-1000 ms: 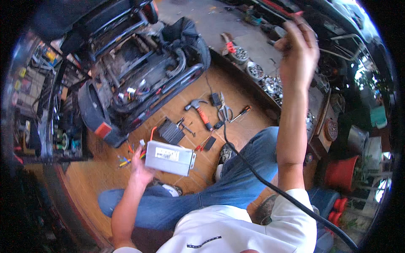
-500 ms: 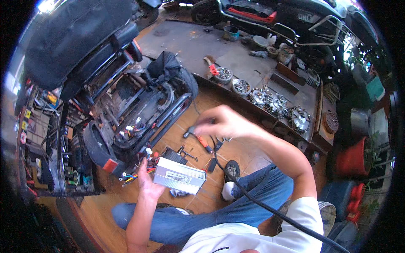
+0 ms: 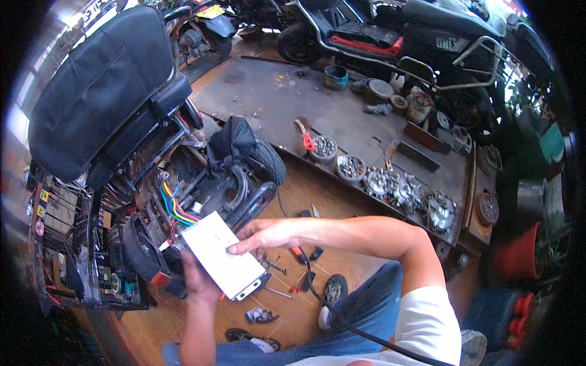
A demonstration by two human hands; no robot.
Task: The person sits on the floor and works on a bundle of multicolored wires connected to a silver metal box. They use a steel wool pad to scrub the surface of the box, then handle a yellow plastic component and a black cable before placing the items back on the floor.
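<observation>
My left hand (image 3: 198,277) holds a silver rectangular box (image 3: 223,265) from beneath its left side, partly hidden by it. My right hand (image 3: 256,238) grips the box's right side, thumb on the upper face. Coloured wires (image 3: 175,207) come out of the box's far end, over the dark scooter body (image 3: 238,195) with its raised black seat (image 3: 101,91). Below on the tiled floor (image 3: 317,268) lie an orange-handled tool (image 3: 298,254), small black parts and loose fasteners, partly behind my right arm. A thick black cable runs past that arm.
A metal platform (image 3: 287,97) at upper right carries tubs of fasteners (image 3: 351,168), metal parts and containers. Parked scooters (image 3: 390,43) stand beyond it. An open compartment (image 3: 73,244) full of items is at left. A red pot (image 3: 513,253) with a plant stands at right.
My right hand has come down from the upper right onto the box. The box has moved toward the scooter body and turned, its wires now pointing up. The view has shifted to show more seat and platform.
</observation>
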